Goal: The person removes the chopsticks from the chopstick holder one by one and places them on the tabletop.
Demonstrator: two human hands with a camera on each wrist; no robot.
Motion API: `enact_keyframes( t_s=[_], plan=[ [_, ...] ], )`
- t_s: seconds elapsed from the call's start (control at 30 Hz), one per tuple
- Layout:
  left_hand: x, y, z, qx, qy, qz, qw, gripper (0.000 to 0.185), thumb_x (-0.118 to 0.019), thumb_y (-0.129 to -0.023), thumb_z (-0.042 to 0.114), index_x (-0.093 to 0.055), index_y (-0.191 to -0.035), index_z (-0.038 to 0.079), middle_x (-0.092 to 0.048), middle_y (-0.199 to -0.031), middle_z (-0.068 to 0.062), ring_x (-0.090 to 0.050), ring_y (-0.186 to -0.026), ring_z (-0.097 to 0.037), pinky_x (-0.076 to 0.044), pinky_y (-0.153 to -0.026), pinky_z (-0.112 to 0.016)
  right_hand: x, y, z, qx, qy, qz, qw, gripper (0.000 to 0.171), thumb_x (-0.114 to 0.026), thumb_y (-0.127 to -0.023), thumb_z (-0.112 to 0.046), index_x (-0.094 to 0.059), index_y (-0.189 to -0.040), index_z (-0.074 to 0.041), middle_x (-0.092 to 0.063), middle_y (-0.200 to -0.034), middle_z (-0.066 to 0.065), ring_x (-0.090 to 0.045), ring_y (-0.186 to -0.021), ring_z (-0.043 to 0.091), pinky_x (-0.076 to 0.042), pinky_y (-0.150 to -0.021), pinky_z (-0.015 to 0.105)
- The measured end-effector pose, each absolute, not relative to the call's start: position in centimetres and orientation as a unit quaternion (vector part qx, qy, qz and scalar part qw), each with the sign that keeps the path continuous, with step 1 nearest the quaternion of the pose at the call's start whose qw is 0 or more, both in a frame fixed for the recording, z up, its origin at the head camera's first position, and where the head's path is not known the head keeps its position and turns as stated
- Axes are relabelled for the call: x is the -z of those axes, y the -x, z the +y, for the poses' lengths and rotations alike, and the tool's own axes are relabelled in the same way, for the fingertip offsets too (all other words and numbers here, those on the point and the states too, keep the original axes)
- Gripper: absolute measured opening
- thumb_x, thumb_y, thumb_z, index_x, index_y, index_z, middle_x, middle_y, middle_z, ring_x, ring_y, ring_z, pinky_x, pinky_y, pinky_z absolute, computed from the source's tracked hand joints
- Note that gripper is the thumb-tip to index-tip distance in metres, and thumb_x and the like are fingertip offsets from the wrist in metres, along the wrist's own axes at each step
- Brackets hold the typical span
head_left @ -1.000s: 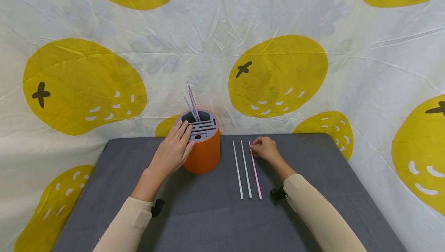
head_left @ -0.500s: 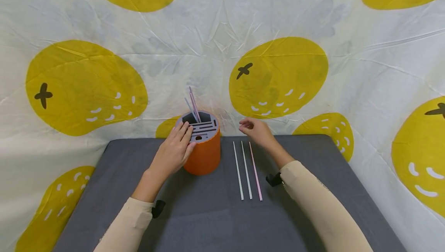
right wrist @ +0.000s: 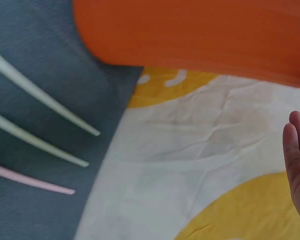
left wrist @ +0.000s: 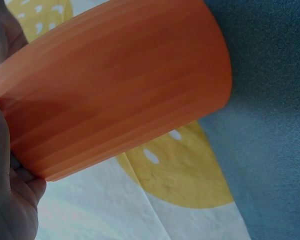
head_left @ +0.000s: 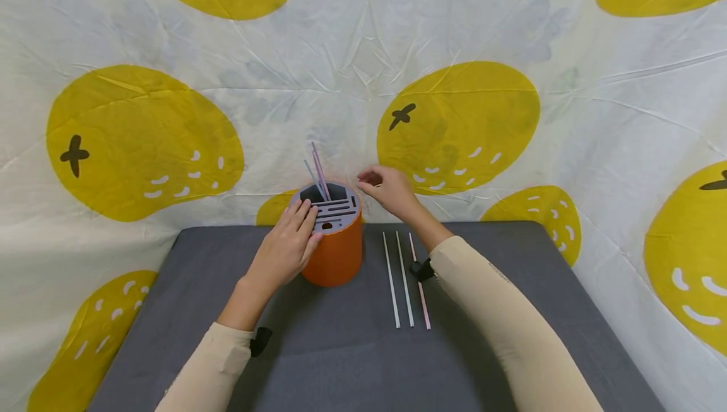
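Observation:
An orange cylindrical holder (head_left: 333, 257) with a grey slotted top (head_left: 341, 209) stands upright at the back of the table. Several thin purple and blue straw-like sticks (head_left: 319, 169) lean out of its dark opening. My left hand (head_left: 286, 240) rests on the left of the top, fingers laid straight over it and thumb at the near rim. My right hand (head_left: 390, 190) hovers just right of the rim, fingers loosely bent, holding nothing visible. Below the right forearm lie two whitish sticks (head_left: 391, 282) and a pink stick (head_left: 424, 306), side by side; the right wrist camera partly covers the pink one.
A dark grey cloth covers the table (head_left: 341, 361). Close behind its back edge hangs a white fabric backdrop (head_left: 289, 115) printed with large yellow fruit shapes.
My right hand has left the top end of the pink stick, risen and moved left to beside the holder. The sticks and my left hand stay in place.

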State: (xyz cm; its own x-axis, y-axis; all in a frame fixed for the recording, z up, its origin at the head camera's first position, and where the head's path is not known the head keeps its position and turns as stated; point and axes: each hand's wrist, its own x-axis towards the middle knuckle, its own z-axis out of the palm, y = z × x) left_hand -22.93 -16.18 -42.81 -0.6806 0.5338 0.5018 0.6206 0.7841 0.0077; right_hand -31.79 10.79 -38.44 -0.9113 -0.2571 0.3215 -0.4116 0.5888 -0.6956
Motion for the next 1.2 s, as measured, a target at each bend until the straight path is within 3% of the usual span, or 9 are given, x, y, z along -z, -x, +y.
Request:
enact_keyframes(
  t_s=[0.53,0.87,1.2],
  plan=[
    [42.6,22.9,-16.6,0.080,0.322,-0.908,0.257,0.057,-0.053,-0.108,0.033,-0.049,-0.150,-0.006,-0.048,-0.155,-0.027,-0.043,-0.147,-0.044,-0.035,-0.121,-0.057,36.3,33.4,4.6,-0.407,-0.208,-0.887,0.066,0.028,-0.074,-0.097,-0.024,-0.071,-0.118,-0.006,-0.075,-0.110,0.007,-0.072,-0.102,0.022,-0.059,-0.094,0.036],
    [42.9,23.0,-16.3,0.077,0.329,-0.901,0.270,0.057,-0.055,-0.107,0.032,-0.051,-0.148,-0.007,-0.050,-0.153,-0.028,-0.045,-0.145,-0.044,-0.038,-0.119,-0.058,37.0,33.9,3.0,-0.411,-0.175,-0.892,0.073,0.022,-0.077,-0.095,-0.025,-0.070,-0.106,-0.008,-0.074,-0.100,0.006,-0.070,-0.092,0.020,-0.060,-0.085,0.033],
    [43.0,23.1,-16.3,0.074,0.334,-0.898,0.277,0.061,-0.035,-0.113,0.040,-0.051,-0.147,-0.008,-0.051,-0.152,-0.028,-0.046,-0.144,-0.045,-0.039,-0.119,-0.057,37.4,33.8,2.2,-0.393,-0.161,-0.899,0.111,0.015,-0.077,-0.095,-0.020,-0.070,-0.100,-0.007,-0.075,-0.094,0.007,-0.071,-0.086,0.019,-0.060,-0.081,0.033]
  ],
)
